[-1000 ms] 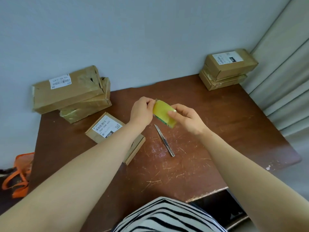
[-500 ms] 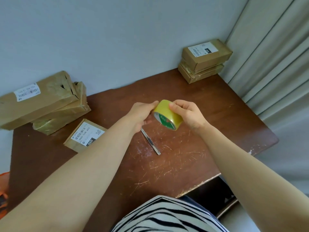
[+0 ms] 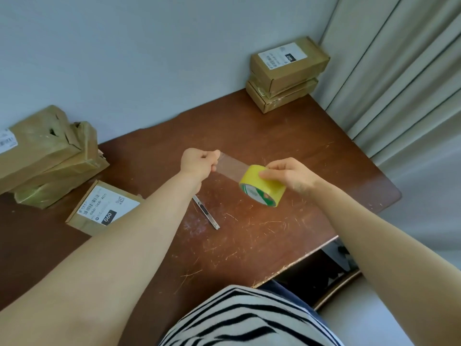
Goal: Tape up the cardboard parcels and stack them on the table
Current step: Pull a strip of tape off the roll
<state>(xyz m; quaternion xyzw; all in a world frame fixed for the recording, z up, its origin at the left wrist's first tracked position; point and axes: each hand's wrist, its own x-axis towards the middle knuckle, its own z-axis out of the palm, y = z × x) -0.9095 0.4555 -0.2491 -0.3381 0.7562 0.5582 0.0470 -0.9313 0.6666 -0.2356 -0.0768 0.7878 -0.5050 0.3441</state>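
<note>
The scene is lit brightly and evenly; only faint shadows are cast. Edges are stretched by wide-angle distortion, and detail is slightly softened.

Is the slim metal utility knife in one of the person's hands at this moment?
No, the slim metal utility knife lies free on the scratched brown wooden table.

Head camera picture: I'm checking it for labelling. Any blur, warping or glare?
Head view: soft even light, no glare; wide-angle bend slants the wall and curtain; the clear tape strip off the roll looks faint against the table; slight softness overall.
</note>
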